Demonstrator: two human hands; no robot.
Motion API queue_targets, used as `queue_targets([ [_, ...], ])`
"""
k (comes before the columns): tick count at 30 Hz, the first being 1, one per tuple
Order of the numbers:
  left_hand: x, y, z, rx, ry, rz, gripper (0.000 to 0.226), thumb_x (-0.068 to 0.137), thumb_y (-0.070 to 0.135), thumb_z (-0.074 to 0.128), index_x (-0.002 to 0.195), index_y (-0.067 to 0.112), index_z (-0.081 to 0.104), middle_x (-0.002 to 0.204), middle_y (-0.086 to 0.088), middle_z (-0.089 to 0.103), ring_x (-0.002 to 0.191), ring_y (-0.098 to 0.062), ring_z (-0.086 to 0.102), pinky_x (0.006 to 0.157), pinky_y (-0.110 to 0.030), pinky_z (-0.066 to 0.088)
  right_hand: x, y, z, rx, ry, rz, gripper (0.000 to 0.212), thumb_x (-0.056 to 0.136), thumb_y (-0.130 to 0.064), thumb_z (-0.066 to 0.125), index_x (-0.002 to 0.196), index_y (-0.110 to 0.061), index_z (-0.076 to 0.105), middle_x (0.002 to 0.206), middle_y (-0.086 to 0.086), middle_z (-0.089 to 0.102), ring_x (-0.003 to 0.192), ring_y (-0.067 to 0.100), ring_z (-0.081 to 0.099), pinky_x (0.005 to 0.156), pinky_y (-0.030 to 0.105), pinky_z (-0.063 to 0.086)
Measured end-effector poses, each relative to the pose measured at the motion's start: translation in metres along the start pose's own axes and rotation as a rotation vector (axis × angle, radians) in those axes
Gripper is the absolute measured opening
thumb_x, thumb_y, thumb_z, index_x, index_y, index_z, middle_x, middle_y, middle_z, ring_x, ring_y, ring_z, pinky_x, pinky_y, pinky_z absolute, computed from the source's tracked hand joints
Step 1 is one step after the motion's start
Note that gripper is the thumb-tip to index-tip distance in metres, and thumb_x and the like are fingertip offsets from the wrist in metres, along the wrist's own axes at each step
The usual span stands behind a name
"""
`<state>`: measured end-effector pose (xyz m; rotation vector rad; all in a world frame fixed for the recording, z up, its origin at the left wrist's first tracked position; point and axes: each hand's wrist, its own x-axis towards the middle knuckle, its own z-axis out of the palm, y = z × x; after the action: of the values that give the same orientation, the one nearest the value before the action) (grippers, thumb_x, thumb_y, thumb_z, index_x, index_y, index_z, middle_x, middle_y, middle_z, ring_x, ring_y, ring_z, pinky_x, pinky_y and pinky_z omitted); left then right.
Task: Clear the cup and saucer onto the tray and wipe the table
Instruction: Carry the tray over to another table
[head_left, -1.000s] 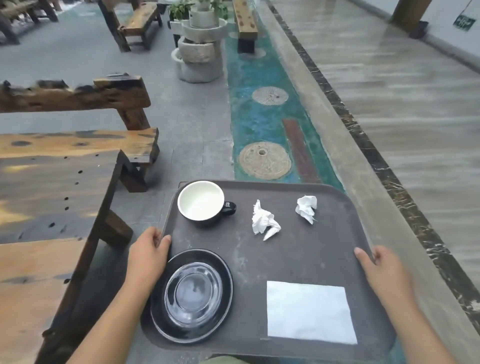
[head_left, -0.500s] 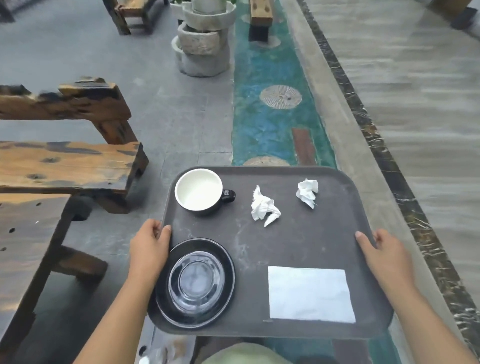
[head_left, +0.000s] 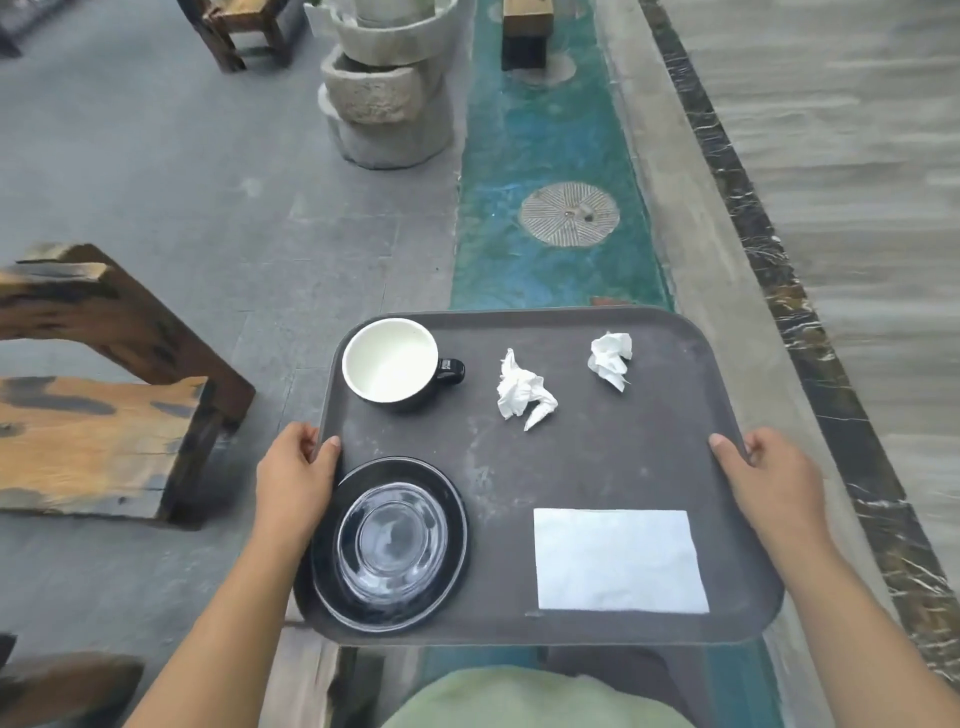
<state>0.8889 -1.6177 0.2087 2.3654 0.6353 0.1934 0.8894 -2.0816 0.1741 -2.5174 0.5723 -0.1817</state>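
I carry a dark grey tray (head_left: 597, 467) in front of me, level, above the floor. My left hand (head_left: 293, 478) grips its left rim and my right hand (head_left: 769, 480) grips its right rim. At the tray's far left stands a black cup (head_left: 395, 364) with a white, empty inside, handle to the right. A black saucer (head_left: 389, 545) with a clear glass dish on it lies at the near left, beside my left thumb. Two crumpled white tissues (head_left: 522, 392) (head_left: 612, 359) lie at the back, and a flat white napkin (head_left: 618, 561) at the near right.
A rough wooden bench (head_left: 98, 415) stands on the grey floor to my left. Stacked stone millstone planters (head_left: 387, 98) rise ahead, left of a teal floor strip (head_left: 545, 156) with a round stone inlay. A wooden stool (head_left: 244, 26) and a dark post stand farther back.
I have walked forward with the tray; the bench and wooden table slid left and back out of view, and the stone planters came closer. Both hands keep the same hold.
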Motion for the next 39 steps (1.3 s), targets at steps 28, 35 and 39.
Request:
queue_targets([
  [28, 0.722, 0.477, 0.344, -0.095, -0.029, -0.044, 0.013, 0.086, 0.012, 0.065, 0.082, 0.007, 0.054, 0.074, -0.011, 0.058, 0.068, -0.03, 0.053, 0.06, -0.037, 0.038, 0.918, -0.246, 0.123, -0.016, -0.017, -0.076, 0.047, 0.089, -0.036, 0.062, 0.062, -0.014, 0.031, 0.053, 0.007, 0.042, 0.051, 0.026, 0.042, 0.049, 0.032, 0.031],
  [35, 0.906, 0.606, 0.471, -0.119, 0.009, -0.089, 0.012, 0.085, 0.013, 0.065, 0.085, 0.005, 0.056, 0.075, -0.008, 0.057, 0.066, -0.025, 0.049, 0.061, -0.031, 0.039, 1.194, -0.283, 0.179, 0.064, -0.039, -0.138, 0.048, 0.089, -0.04, 0.062, 0.061, -0.012, 0.033, 0.055, 0.009, 0.045, 0.053, 0.025, 0.045, 0.05, 0.032, 0.032],
  [39, 0.995, 0.683, 0.514, -0.117, 0.011, -0.144, 0.016, 0.084, 0.013, 0.065, 0.085, 0.004, 0.053, 0.072, -0.004, 0.05, 0.063, -0.022, 0.045, 0.059, -0.031, 0.038, 1.34, -0.32, 0.196, 0.05, -0.073, -0.164, 0.049, 0.089, -0.041, 0.061, 0.061, -0.011, 0.034, 0.055, 0.007, 0.044, 0.053, 0.023, 0.045, 0.051, 0.03, 0.032],
])
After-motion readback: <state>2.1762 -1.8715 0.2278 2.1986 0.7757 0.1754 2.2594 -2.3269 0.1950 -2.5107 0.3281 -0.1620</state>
